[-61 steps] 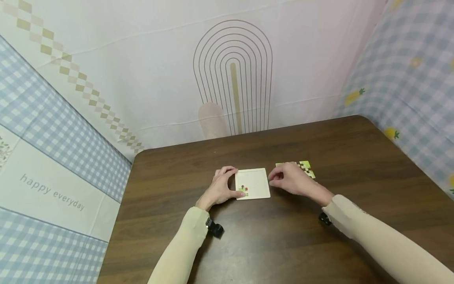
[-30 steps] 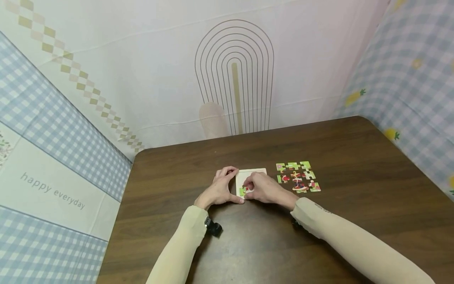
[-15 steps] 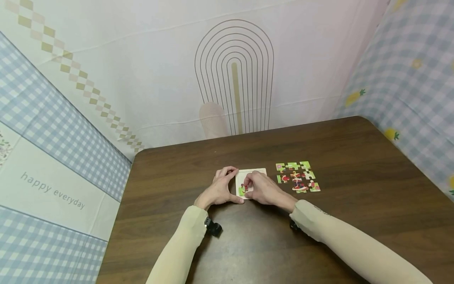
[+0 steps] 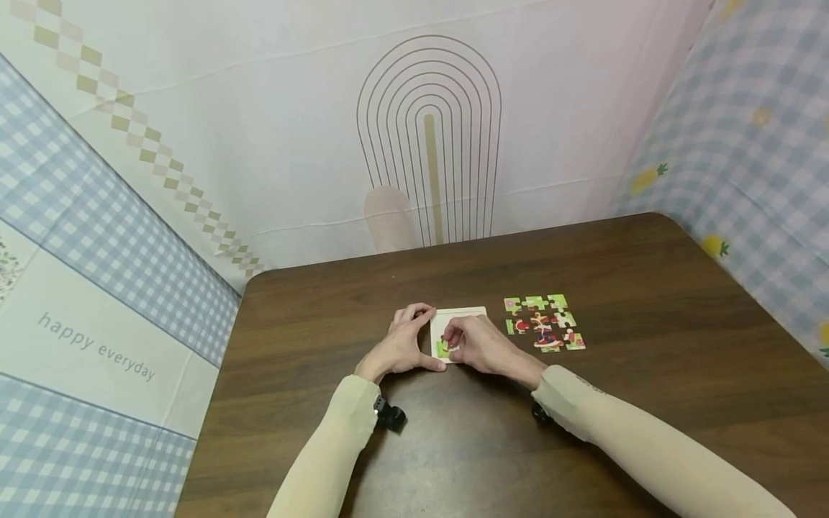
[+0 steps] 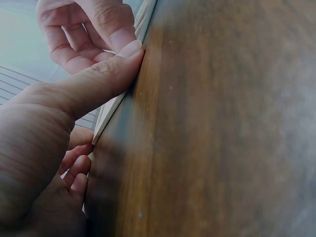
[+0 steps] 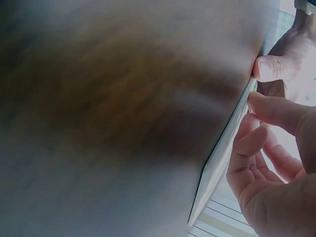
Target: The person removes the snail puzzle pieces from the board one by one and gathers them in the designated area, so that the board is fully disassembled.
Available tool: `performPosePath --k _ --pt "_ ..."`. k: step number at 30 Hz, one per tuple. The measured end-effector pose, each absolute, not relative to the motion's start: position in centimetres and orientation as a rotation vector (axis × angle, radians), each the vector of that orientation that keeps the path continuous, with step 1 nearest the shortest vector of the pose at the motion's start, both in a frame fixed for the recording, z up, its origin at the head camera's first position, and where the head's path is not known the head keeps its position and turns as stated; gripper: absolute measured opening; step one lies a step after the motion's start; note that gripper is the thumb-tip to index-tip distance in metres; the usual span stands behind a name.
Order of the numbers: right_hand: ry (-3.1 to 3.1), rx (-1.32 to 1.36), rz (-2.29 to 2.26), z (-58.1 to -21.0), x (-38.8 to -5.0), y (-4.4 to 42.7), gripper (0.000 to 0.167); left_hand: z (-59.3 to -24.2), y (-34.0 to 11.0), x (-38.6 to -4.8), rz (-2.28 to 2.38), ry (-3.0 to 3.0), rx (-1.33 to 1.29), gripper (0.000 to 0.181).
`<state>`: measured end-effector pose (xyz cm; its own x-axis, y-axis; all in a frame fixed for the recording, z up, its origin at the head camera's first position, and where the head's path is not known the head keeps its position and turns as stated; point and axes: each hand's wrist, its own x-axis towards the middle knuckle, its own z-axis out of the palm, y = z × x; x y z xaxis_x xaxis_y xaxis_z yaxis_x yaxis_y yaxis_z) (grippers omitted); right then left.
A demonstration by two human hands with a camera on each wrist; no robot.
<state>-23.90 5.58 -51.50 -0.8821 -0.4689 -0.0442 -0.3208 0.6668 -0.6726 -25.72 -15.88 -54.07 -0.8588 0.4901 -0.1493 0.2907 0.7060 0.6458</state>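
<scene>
A pale square puzzle tray point(image 4: 478, 311) lies flat on the table in the head view. My left hand point(image 4: 403, 349) holds it at its left side, thumb along the near edge and fingers at the far left corner. Green puzzle pieces point(image 4: 442, 350) sit in the tray's near left corner. Over them, my right hand point(image 4: 484, 344) pinches a small puzzle piece point(image 4: 448, 344), mostly covered by the fingers. In the left wrist view the left thumb point(image 5: 106, 81) presses the tray's edge. The right wrist view shows the right fingertips point(image 6: 256, 101) low at the tray, close to the left thumb.
Several loose puzzle pieces point(image 4: 540, 324), green with red figures, lie right of the tray in loose rows. The dark wooden table point(image 4: 635, 302) reaches back to a patterned cloth wall point(image 4: 298, 144). Checked cloth point(image 4: 764, 180) hangs at the right.
The right hand has come left from beside the loose pieces to the tray's near left corner, uncovering those pieces. Lately its fingers have shifted only slightly. The left hand stays on the tray.
</scene>
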Motion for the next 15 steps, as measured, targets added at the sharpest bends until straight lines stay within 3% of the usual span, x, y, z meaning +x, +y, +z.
performPosePath --k 9,15 --pt "2.741 -0.746 -0.884 -51.3 -23.89 5.53 0.023 -54.0 -15.88 -25.66 0.905 2.608 0.615 0.112" --pt "2.71 -0.725 -0.991 -51.59 -24.18 5.74 0.014 -53.93 -15.8 -25.65 0.907 2.616 0.603 0.113"
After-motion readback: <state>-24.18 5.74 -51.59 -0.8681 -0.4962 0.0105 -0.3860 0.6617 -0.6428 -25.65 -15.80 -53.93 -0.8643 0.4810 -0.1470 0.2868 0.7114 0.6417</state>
